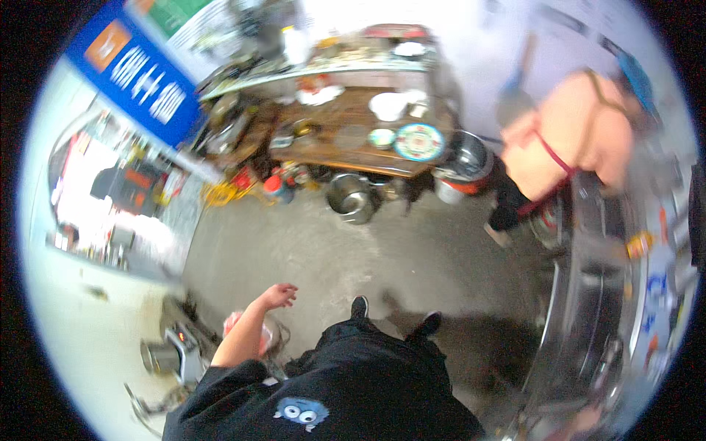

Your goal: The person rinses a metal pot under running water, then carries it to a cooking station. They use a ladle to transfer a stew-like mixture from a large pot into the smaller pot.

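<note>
My left hand (280, 296) hangs over the concrete floor (342, 259), empty, its fingers loosely bent and a little apart. Below its forearm is a red and white plastic bag or bundle (267, 337), partly hidden by the arm. A blurred skin-coloured shape (586, 421) at the lower right rim, beside the counter, seems to be my right hand. Its fingers and anything in them cannot be made out. Ahead stands a brown wooden table (342, 151) with a patterned round plate (419, 142), a small bowl (381, 138) and a white bowl (388, 106).
A person in a peach top (573, 127) bends over the metal counter (593, 286) on the right. A steel pot (351, 198) and a dark-topped bucket (466, 165) stand on the floor by the table. At left are a doorway (127, 204) and a grey appliance (186, 353).
</note>
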`<state>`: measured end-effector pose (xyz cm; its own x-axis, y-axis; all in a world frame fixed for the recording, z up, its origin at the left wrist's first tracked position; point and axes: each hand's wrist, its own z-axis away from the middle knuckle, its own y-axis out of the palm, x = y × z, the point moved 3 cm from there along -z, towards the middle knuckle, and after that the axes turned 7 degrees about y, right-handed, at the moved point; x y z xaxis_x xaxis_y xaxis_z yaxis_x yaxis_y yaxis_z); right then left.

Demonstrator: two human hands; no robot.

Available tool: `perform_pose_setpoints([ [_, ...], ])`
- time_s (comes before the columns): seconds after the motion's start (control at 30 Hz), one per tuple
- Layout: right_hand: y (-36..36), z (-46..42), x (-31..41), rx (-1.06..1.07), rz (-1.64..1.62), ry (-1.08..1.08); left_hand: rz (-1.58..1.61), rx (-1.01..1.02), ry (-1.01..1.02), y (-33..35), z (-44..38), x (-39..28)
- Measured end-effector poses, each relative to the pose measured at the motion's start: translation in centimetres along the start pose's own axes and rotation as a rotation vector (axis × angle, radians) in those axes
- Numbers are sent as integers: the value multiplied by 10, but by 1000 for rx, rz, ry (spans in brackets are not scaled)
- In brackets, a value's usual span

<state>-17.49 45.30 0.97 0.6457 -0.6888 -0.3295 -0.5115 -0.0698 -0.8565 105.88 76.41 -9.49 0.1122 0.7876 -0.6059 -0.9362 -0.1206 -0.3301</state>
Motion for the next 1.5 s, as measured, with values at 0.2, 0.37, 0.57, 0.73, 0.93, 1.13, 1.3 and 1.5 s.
perform_pose_setpoints([
  [0.2,-164,263,387,369,-846,-459,89,-156,-95,-66,46,88],
  [0.37,-338,483,600,804,-1011,-946,532,-249,-76,-90,52,210],
  [0.57,-493,703,745,1113,-808,-1398,918,-597,-62,-129,83,346],
  [0.73,-598,838,838,1207,-642,-1566,1034,-937,9,-182,126,397],
  [0.93,-691,976,945,1232,-439,-1720,1053,-1028,-129,-248,162,415],
  [1.13,-758,1101,1098,1176,-281,-1980,1297,-1264,-267,-246,168,471],
  [1.3,-837,1277,1187,1302,-211,-2140,1653,-1501,-353,-267,225,473],
  [1.5,-995,1497,1123,1750,-71,-1962,1821,-1680,-430,-291,225,491],
])
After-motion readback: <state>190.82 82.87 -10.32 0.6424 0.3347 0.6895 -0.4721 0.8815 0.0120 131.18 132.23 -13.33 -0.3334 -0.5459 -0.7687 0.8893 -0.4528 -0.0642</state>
